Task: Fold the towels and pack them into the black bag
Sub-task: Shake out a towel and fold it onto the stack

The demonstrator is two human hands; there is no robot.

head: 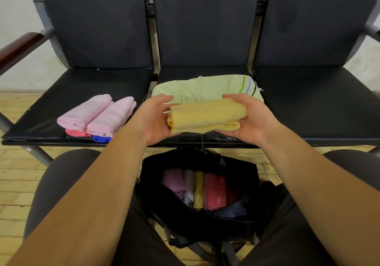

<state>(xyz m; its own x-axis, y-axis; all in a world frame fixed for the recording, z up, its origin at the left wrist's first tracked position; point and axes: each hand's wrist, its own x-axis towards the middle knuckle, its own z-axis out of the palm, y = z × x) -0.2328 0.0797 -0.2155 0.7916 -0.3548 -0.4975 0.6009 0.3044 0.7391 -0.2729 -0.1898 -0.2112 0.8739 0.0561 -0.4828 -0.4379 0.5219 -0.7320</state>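
While my left hand (156,119) and right hand (249,117) clasp its two ends, the folded yellow towel (205,115) runs crosswise over the bench's front edge (51,141), above the open black bag (242,183).
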